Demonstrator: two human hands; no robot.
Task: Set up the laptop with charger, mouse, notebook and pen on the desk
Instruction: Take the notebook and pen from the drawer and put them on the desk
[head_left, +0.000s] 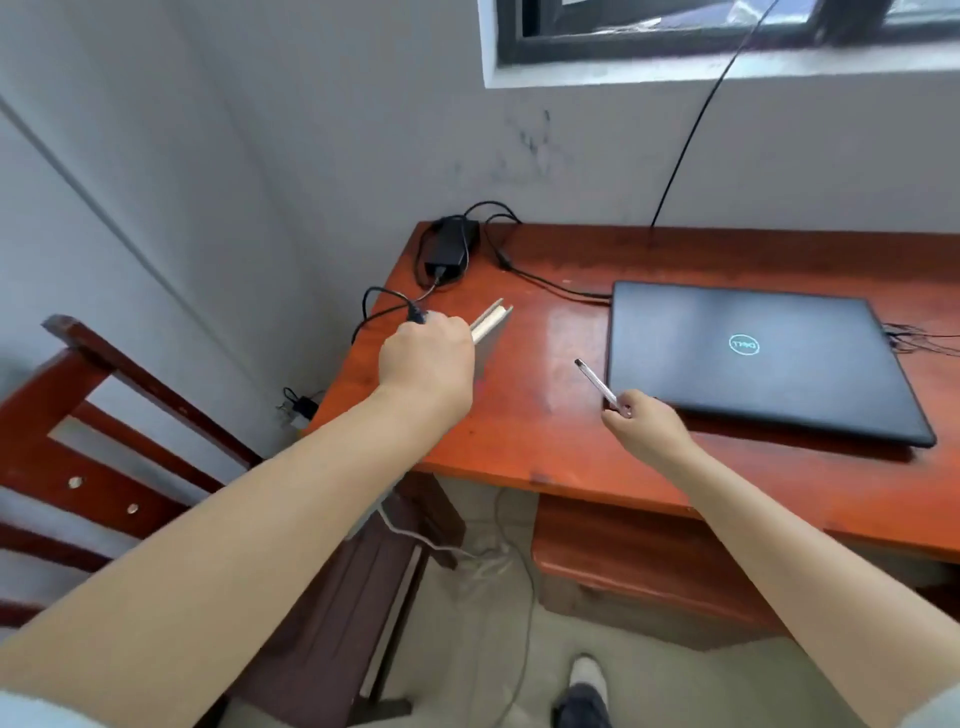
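A closed black laptop (758, 358) lies on the right part of the red-brown desk (540, 415). Its black charger brick (451, 248) sits at the desk's far left corner, and a cable runs from it to the laptop's left edge. My left hand (427, 358) grips a notebook (492, 332), held on edge and tilted above the desk's left side. My right hand (644, 426) pinches a clear pen (597, 384) just left of the laptop's near corner, tip pointing away from me. No mouse is in view.
A wooden chair (104, 441) stands left of the desk. A drawer shelf (623, 561) hangs under the desktop. Cables trail on the floor below, and thin wires lie at the laptop's right side. A black cable (691, 135) drops from the window to the desk's back edge.
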